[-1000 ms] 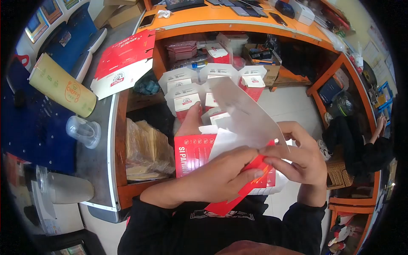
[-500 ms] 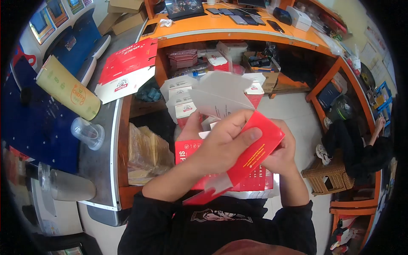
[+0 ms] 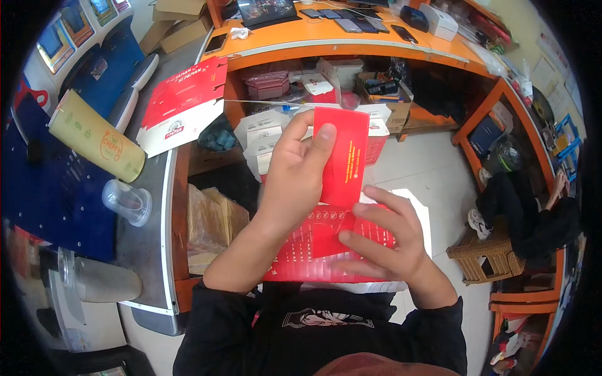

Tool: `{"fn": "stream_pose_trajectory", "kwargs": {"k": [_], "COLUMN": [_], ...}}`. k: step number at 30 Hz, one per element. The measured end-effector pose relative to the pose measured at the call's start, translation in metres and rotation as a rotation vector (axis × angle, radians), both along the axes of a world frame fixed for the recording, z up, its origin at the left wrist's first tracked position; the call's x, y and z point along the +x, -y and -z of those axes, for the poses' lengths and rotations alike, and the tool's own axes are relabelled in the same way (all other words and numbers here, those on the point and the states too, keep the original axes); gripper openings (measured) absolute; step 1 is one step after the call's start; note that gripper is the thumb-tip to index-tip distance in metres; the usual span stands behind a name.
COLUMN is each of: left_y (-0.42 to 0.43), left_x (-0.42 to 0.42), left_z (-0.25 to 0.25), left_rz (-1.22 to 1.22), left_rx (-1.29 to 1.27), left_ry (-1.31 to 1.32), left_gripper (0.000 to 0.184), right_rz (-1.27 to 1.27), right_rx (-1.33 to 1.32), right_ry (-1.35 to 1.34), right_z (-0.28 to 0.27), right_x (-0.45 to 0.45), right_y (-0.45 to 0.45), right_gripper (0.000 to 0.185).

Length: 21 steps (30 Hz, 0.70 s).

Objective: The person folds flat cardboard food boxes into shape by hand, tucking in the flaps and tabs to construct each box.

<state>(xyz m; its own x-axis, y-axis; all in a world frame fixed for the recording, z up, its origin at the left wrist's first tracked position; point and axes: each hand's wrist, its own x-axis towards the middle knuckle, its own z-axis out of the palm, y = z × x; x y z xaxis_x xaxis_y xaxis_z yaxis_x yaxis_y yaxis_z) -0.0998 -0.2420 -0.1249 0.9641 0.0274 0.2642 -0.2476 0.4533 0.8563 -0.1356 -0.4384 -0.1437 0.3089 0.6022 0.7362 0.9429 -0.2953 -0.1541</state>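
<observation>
A red carton (image 3: 345, 156) with yellow print stands raised in front of me, its lower red flap hanging down. My left hand (image 3: 298, 172) grips it from the left, thumb on its red face. At its lower right is my right hand (image 3: 385, 235), fingers spread, fingertips close to the flap; whether they touch it I cannot tell. Below both hands lies a stack of flat red printed cartons (image 3: 295, 250) across my lap. Behind the raised carton are several red and white boxes (image 3: 266, 135) with open lids, partly hidden.
Flat red and white cartons (image 3: 182, 100) lie on the grey counter (image 3: 150, 250) at left, near a yellow cup (image 3: 97, 135) and a clear plastic cup (image 3: 127, 202). An orange desk (image 3: 301, 31) holds phones and a laptop. Another person (image 3: 527, 213) sits at right.
My left hand has lifted the red carton up and turned it more upright. The large white flap has swung out of view behind it. My right hand has come off the carton's side and spread its fingers.
</observation>
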Motion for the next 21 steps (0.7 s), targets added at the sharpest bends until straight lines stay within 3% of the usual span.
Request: {"fn": "stream_pose_trajectory", "kwargs": {"k": [9,15,16,18,21], "left_y": [0.002,0.009,0.012,0.020,0.027], "left_x": [0.012,-0.004,-0.007,-0.019,-0.031], "left_z": [0.010,0.008,0.013,0.023,0.033], "left_rz": [0.108,0.169,0.131,0.113,-0.033], "left_rx": [-0.156,-0.146,-0.053,0.022,0.292], "left_ry": [-0.078,-0.160,-0.246,-0.157,0.037], "left_gripper": [0.032,0.038,0.042,0.031,0.029], "right_rz": [0.245,0.345,0.362,0.396,0.411], "right_rx": [-0.032,0.067,0.072,0.083,0.026], "right_ry": [0.270,0.283,0.307,0.351,0.342], "right_z": [-0.010,0.000,0.003,0.011,0.027], "right_x": [0.002,0.013,0.015,0.017,0.020], "right_y": [-0.005,-0.009,-0.011,-0.013,-0.007], "right_gripper": [0.025,0.019,0.019,0.019,0.021]}}
